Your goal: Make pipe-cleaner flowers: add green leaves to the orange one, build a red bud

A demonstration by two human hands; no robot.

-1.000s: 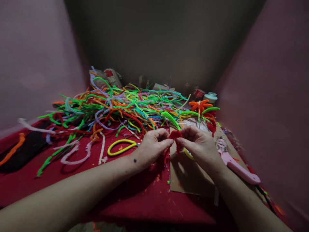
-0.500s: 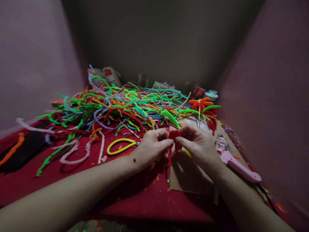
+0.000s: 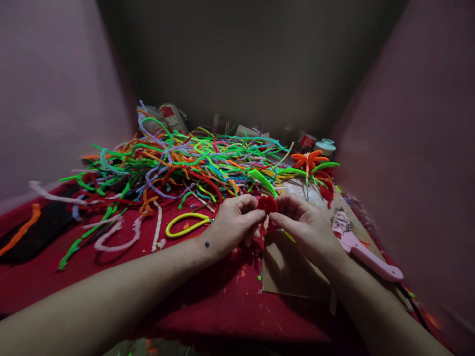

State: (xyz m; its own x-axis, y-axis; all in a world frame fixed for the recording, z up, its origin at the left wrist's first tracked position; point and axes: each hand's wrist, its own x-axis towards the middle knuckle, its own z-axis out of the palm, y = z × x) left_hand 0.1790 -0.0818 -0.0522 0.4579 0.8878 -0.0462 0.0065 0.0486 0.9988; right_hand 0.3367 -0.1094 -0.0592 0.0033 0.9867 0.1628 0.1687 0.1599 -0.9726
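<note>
A small red fuzzy piece is held up over the left edge of a cardboard sheet, pinched between thumb and fingers of both your left hand and your right hand. A yellow-handled tool lies beside your left hand (which hides its tip). A pink tool rests to your right; beyond, an orange flower stands near a heap of colorful fuzzy stems on red cloth.
</note>
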